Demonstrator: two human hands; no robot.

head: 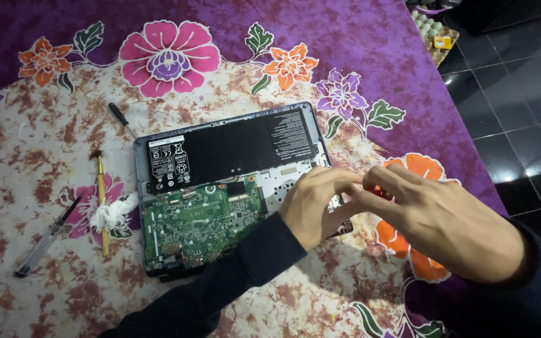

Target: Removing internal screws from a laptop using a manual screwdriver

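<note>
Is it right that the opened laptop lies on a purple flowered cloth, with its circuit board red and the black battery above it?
Not quite. The circuit board is green, not red, as the head view shows. The rest holds: the opened laptop lies on the purple flowered cloth, with the black battery above the board.

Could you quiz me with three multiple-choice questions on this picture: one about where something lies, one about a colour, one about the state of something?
1. Where does the brush lie?
A. left of the laptop
B. on the battery
C. on the floor

2. What colour is the circuit board?
A. red
B. green
C. white

3. How is the laptop?
A. shut
B. opened up, insides bare
C. wrapped in the cloth

Answers: 1 A, it lies on the cloth beside the tissue wad. 2 B, plainly green. 3 B, battery and board show, with the left hand and right hand over its right edge.
</note>
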